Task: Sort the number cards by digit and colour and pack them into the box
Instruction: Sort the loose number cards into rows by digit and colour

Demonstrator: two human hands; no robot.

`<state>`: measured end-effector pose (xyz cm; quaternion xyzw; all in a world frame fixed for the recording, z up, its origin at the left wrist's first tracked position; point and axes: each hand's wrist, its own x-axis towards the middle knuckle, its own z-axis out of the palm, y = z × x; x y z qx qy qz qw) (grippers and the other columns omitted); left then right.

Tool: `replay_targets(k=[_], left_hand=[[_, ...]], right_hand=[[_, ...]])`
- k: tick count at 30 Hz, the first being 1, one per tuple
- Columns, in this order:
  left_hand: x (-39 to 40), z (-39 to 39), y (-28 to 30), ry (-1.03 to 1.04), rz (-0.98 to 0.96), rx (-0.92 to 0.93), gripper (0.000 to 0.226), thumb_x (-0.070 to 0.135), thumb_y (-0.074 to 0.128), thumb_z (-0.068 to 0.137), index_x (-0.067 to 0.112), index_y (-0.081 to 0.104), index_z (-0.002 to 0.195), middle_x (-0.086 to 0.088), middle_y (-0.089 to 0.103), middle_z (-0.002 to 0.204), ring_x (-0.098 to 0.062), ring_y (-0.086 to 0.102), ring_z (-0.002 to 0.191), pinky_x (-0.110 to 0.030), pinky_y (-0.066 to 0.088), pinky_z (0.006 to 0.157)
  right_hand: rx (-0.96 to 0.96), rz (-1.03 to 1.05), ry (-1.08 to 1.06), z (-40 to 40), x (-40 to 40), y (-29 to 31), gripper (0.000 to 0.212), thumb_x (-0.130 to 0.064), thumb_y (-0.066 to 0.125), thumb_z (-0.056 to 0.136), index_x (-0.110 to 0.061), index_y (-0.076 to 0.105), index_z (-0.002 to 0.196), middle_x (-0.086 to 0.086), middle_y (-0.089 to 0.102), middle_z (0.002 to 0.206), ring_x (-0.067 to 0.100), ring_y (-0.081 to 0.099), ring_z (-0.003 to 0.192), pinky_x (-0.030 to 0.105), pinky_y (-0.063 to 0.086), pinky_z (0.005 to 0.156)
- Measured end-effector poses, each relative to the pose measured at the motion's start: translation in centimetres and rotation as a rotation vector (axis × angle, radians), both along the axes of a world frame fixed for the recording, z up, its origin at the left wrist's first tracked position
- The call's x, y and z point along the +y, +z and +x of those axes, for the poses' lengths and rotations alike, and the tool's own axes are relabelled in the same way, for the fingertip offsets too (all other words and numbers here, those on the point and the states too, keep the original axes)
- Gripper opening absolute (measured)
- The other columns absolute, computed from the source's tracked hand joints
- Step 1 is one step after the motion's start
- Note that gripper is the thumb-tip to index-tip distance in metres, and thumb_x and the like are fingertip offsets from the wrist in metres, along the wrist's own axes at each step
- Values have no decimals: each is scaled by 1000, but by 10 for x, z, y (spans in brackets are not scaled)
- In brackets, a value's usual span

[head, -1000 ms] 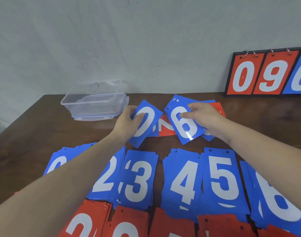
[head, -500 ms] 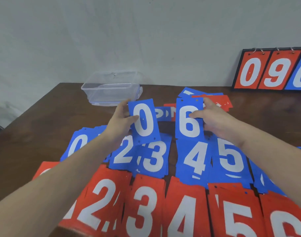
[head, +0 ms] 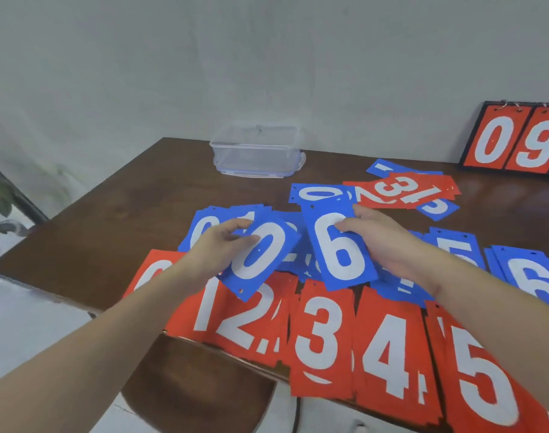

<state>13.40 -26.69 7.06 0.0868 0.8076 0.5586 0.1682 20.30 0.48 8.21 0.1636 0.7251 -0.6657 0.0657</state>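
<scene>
The big brown table (head: pixel 110 239) is covered with rows of red and blue number cards, and the clear box (head: pixel 256 153) waits empty at the back. The sorting looks part done. The left hand (head: pixel 218 250) has a grip on a blue 0 card (head: pixel 260 254) and the right hand (head: pixel 382 242) on a blue 6 card (head: pixel 339 248); I think each must go on its matching blue pile, the blue 0 pile (head: pixel 201 225) to the left and the blue 6 pile (head: pixel 531 276) far right.

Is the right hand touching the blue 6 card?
Touching. The head view shows the right hand pinching the blue 6 card, fingers curled over its right edge.
</scene>
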Motion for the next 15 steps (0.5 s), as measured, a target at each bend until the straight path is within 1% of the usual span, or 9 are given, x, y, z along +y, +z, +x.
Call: replay_targets(k=[2, 4, 6, 8, 9, 11, 12, 14, 15], left_hand=[[-6, 7, 2, -91, -154, 38, 21, 36, 74, 90, 42, 65, 108, 20, 69, 87, 2, 65, 76, -12, 51, 64], [-10, 13, 5, -173, -199, 13, 23, 42, 77, 86, 49, 67, 105, 24, 65, 103, 10, 60, 95, -11, 50, 79], [-14, 18, 10, -209, -198, 6, 22, 40, 78, 84, 49, 66, 100, 30, 60, 107, 18, 51, 99, -9, 44, 81], [-19, 20, 11, -198, -168, 22, 17, 38, 80, 83, 46, 67, 92, 23, 66, 102, 9, 59, 98, -14, 46, 81], [-22, 19, 11, -184, -153, 30, 15, 37, 82, 82, 44, 69, 87, 16, 70, 97, 1, 65, 96, -18, 49, 80], [-30, 19, 11, -163, -119, 38, 14, 32, 82, 83, 42, 72, 84, 12, 73, 86, -7, 70, 89, -21, 54, 78], [-34, 20, 12, -153, -92, 29, 14, 31, 80, 84, 41, 72, 88, 12, 74, 85, -8, 72, 88, -21, 56, 77], [-45, 17, 9, -99, -25, 1, 19, 32, 79, 86, 41, 72, 100, 7, 74, 100, -15, 72, 96, -33, 60, 84], [-51, 15, 6, -49, 28, -34, 24, 30, 79, 86, 39, 71, 107, 3, 72, 109, -19, 72, 100, -42, 60, 88]], right_hand=[[7, 6, 76, 4, -17, 5, 12, -21, 65, 97, -21, 66, 109, 3, 79, 100, 27, 76, 89, 49, 60, 88], [15, 86, 153, 4, -32, 9, 21, -22, 67, 96, -17, 66, 117, 1, 78, 100, 20, 76, 87, 35, 61, 75], [15, 175, 210, 5, -47, 11, 38, -31, 74, 88, -10, 63, 117, 13, 75, 106, 19, 71, 80, 29, 53, 67], [-5, 226, 233, 3, -58, 8, 63, -42, 80, 75, -2, 54, 116, 28, 62, 120, 25, 60, 79, 40, 46, 70], [-4, 216, 239, 2, -63, 6, 63, -40, 81, 75, 0, 53, 115, 28, 60, 122, 25, 59, 81, 44, 47, 72], [11, 186, 240, -3, -67, -1, 55, -37, 82, 76, -6, 57, 113, 20, 66, 126, 22, 68, 98, 46, 56, 86], [12, 185, 220, -5, -70, -3, 62, -42, 84, 69, -13, 58, 118, 13, 64, 133, 22, 68, 111, 44, 57, 95], [3, 132, 157, -11, -76, -5, 79, -47, 85, 61, -17, 57, 129, 9, 61, 139, 28, 64, 122, 48, 55, 100], [12, 85, 110, -14, -78, -5, 73, -40, 85, 69, -16, 57, 132, 11, 65, 134, 32, 67, 117, 52, 56, 97]])
